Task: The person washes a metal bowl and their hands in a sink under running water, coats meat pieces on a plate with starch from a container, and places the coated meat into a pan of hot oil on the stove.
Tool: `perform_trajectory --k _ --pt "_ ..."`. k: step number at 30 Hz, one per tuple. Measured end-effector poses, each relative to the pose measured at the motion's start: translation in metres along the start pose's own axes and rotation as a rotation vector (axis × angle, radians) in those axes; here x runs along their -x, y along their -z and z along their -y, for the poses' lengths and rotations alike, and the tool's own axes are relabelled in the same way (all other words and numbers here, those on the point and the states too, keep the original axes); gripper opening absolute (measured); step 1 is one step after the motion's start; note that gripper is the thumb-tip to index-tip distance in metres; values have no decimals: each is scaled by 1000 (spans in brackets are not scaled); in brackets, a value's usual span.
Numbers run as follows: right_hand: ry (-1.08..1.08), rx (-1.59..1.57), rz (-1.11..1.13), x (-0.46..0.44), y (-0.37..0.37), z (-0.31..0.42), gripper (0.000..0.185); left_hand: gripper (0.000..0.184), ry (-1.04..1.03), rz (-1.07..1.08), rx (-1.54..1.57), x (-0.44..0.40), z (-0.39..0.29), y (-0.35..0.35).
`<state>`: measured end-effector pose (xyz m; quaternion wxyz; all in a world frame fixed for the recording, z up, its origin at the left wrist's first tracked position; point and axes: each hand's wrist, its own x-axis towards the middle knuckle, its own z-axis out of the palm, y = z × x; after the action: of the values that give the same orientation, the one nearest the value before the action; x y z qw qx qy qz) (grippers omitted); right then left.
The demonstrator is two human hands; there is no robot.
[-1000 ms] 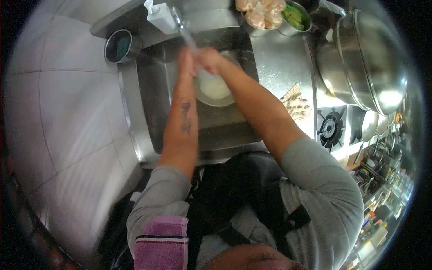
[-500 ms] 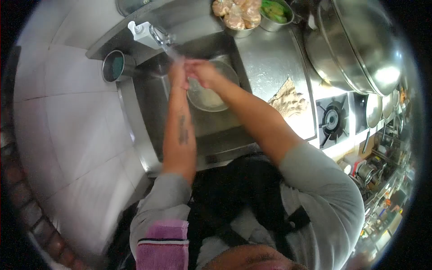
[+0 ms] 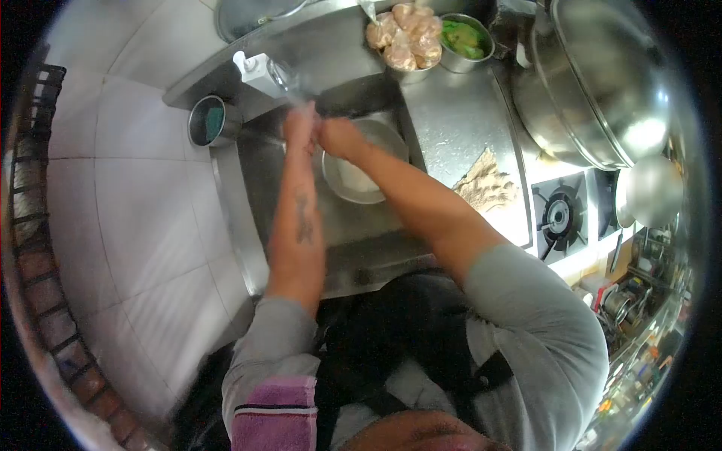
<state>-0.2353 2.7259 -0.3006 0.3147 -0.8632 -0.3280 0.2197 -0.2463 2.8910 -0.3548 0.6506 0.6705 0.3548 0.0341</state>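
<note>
Under the faucet [image 3: 280, 77], my left hand [image 3: 301, 129] is held up in the running water, its fingers smeared by motion. My right hand [image 3: 340, 137] is right beside it at the wrist, looking rounded, though blur hides its fingers. I cannot make out anything held in either hand. Below and behind my right hand, a round bowl [image 3: 364, 198] sits in the metal sink [image 3: 331, 233], with cloudy or pale contents.
A white dispenser [image 3: 259, 74] stands by the faucet. A metal pot [image 3: 203, 124] with a green scouring pad is at left. Right are bagged food [image 3: 406, 37], a bowl of greens [image 3: 466, 41], a crumpled cloth-like thing [image 3: 485, 184], a large metal vessel [image 3: 579, 83] and a gas burner [image 3: 558, 216].
My hands were pressed together under the stream; now my right hand sits slightly lower and apart from my left fingertips. The whole view has shifted slightly right and down.
</note>
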Motion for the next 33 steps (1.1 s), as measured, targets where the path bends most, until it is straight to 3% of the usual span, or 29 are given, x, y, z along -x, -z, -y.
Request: perform_trajectory --k 1,2,3,4,6,9,10,13,15,16,17,18,19,21,23,24,25,27,28,29,30,32,33 --pt "-22 148 161 22 14 -1 40 57 -24 -67 -258 0 -7 -5" --pt "-46 294 323 49 27 0 44 58 -159 -175 -259 18 -26 -20" --pt "-104 373 346 80 33 1 51 60 -296 -282 -257 28 -39 -31" --pt "-162 449 373 110 34 1 59 60 -299 -278 -257 21 -35 -33" --pt "-9 475 374 142 37 -9 69 60 -313 -406 -407 -8 -25 -35" --pt "62 265 384 183 53 -31 68 63 -240 -225 -213 35 -66 -43" --pt "56 260 385 202 58 -40 68 65 -196 -325 -334 41 -73 -50" --pt "57 60 327 259 79 -69 59 66 -285 -333 -349 16 -46 -39" --pt "71 -43 182 303 104 -88 51 69 -523 -549 -589 -60 32 -4" --pt "-76 -73 218 324 122 -91 48 72 -359 -476 -863 4 -27 -15" --pt "-256 -116 234 351 139 -94 45 71 -599 -405 -765 -46 31 13" --pt "-281 -129 180 378 150 -107 44 70 -605 -391 -900 -55 38 21" --pt "-276 -24 21 407 157 -116 42 68 -526 -312 -794 -68 39 28" --pt "-335 -42 -152 463 172 -142 38 66 -430 -296 -849 -19 -10 2" --pt "-460 34 -290 517 183 -161 38 71 -723 -308 -1297 -51 17 27" --pt "-493 109 -351 544 195 -175 38 75 -600 -411 -853 -34 17 13" --pt "-531 129 -382 574 203 -190 38 80 -493 -290 -781 -34 26 16" --pt "-666 131 -631 634 208 -224 39 71 -344 -366 -955 53 17 -8" --pt "-840 86 -619 668 210 -240 37 37 -552 -174 -1614 40 44 -7" --pt "-851 82 -668 719 196 -282 37 15 -962 -119 -2198 83 43 -37" --pt "-949 114 -732 758 183 -313 37 15 -770 -384 -1597 122 68 -39" --pt "-1079 142 -821 834 165 -375 38 15 -755 -493 -1393 212 91 -91" --pt "-1246 59 -721 874 158 -404 35 15 -798 -489 -1370 253 94 -118"
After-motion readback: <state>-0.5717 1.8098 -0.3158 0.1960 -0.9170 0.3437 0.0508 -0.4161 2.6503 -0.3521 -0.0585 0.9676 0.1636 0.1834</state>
